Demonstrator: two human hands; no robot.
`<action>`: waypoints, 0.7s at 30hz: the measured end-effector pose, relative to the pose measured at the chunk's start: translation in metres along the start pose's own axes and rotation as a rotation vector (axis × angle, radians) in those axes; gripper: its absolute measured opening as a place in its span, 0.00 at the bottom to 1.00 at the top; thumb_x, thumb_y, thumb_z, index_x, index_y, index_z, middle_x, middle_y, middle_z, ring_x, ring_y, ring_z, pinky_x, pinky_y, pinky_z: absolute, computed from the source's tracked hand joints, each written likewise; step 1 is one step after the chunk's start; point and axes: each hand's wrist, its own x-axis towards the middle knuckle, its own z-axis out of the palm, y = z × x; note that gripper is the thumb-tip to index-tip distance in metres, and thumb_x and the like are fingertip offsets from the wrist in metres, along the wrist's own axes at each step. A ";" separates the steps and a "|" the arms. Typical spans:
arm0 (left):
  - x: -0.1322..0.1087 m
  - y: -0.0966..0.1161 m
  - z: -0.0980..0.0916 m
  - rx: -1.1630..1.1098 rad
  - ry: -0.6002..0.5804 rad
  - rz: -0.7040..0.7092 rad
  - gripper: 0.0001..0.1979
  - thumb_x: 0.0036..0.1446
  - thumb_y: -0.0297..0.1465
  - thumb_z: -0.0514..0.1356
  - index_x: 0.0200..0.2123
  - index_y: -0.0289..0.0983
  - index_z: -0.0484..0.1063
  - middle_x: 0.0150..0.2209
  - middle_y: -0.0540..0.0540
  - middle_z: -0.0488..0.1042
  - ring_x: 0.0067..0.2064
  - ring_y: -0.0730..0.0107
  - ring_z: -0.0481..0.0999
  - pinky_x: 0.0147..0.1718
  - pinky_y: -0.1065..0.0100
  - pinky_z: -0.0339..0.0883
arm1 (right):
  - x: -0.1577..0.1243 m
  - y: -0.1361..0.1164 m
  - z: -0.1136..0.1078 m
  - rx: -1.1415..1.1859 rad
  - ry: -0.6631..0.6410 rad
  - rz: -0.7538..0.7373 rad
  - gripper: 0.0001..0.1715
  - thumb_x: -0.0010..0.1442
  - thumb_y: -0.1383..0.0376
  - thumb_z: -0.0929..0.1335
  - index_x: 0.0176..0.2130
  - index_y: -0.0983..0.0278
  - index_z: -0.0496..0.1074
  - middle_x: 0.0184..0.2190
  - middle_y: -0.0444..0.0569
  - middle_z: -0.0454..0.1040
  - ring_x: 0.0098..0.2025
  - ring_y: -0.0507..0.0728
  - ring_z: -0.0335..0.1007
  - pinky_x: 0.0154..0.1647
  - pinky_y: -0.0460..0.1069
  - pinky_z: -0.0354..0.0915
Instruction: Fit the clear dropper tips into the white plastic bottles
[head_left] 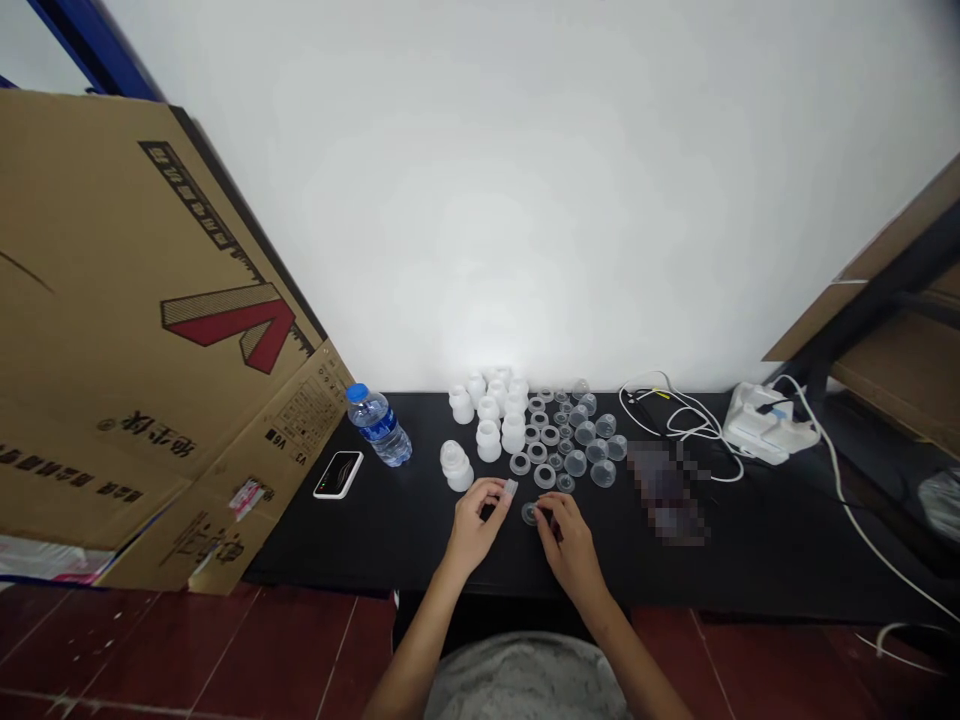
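My left hand (478, 520) pinches a translucent white ring (511, 487), held tilted above the black table. Beside it, my right hand (566, 535) grips a clear round nipple-like piece (529, 514) by its edge, fingers closed. The two pieces are apart. Just beyond the hands lie several loose rings (544, 476), several small clear nipple-like pieces (565, 484) and several clear dome caps (603, 473). Several white bottles (488, 440) with narrow necks stand behind my left hand. Nearer to it is a white bottle with a domed top (456, 465).
A water bottle (381, 428) and a phone (338, 475) are on the left of the table (360, 550), near a large cardboard box (150, 350). To the right are a blurred dark patch (667, 495), white cables (697, 420) and a white power device (769, 425). A white wall (525, 200) rises behind.
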 end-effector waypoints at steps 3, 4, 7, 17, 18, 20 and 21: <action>-0.001 -0.001 0.000 -0.072 -0.003 -0.004 0.13 0.70 0.41 0.65 0.38 0.38 0.81 0.49 0.39 0.83 0.48 0.59 0.86 0.47 0.61 0.81 | -0.001 -0.001 -0.002 0.088 -0.012 0.038 0.15 0.78 0.57 0.64 0.55 0.59 0.75 0.47 0.54 0.82 0.38 0.58 0.81 0.41 0.50 0.76; -0.002 -0.001 0.000 -0.092 -0.011 0.000 0.13 0.70 0.41 0.65 0.38 0.38 0.81 0.50 0.39 0.83 0.49 0.58 0.86 0.49 0.61 0.82 | -0.001 -0.001 -0.002 0.107 -0.024 0.058 0.15 0.78 0.56 0.64 0.55 0.59 0.75 0.45 0.53 0.82 0.37 0.58 0.81 0.41 0.50 0.76; -0.005 0.001 0.000 -0.138 -0.048 0.014 0.12 0.68 0.40 0.67 0.39 0.38 0.83 0.53 0.37 0.82 0.53 0.55 0.85 0.52 0.58 0.82 | -0.001 -0.003 -0.003 0.152 -0.067 0.106 0.14 0.78 0.55 0.64 0.53 0.59 0.74 0.39 0.49 0.82 0.33 0.57 0.82 0.38 0.49 0.76; -0.010 0.011 0.003 -0.267 -0.083 0.003 0.14 0.64 0.38 0.71 0.49 0.38 0.79 0.53 0.37 0.83 0.53 0.54 0.86 0.54 0.50 0.83 | 0.001 -0.004 -0.002 0.104 -0.022 0.082 0.18 0.74 0.49 0.68 0.46 0.59 0.76 0.36 0.50 0.81 0.31 0.58 0.78 0.33 0.51 0.75; -0.010 0.012 0.004 -0.260 -0.095 -0.007 0.17 0.63 0.38 0.72 0.51 0.38 0.78 0.53 0.37 0.83 0.52 0.54 0.86 0.54 0.50 0.83 | 0.001 -0.003 -0.001 0.114 -0.014 0.089 0.19 0.73 0.48 0.69 0.47 0.59 0.76 0.36 0.50 0.81 0.29 0.57 0.77 0.31 0.50 0.74; -0.011 0.015 0.004 -0.227 -0.146 -0.022 0.19 0.63 0.38 0.72 0.54 0.38 0.78 0.53 0.38 0.83 0.51 0.56 0.86 0.55 0.50 0.83 | 0.001 -0.002 -0.001 0.147 0.000 0.106 0.20 0.70 0.47 0.71 0.47 0.60 0.76 0.36 0.50 0.81 0.28 0.56 0.76 0.29 0.50 0.73; -0.011 0.016 0.004 -0.211 -0.175 -0.025 0.19 0.63 0.38 0.72 0.54 0.39 0.78 0.53 0.39 0.83 0.51 0.56 0.86 0.56 0.50 0.83 | 0.001 -0.001 -0.001 0.167 0.009 0.118 0.21 0.69 0.46 0.72 0.47 0.60 0.77 0.36 0.50 0.81 0.28 0.56 0.77 0.29 0.49 0.74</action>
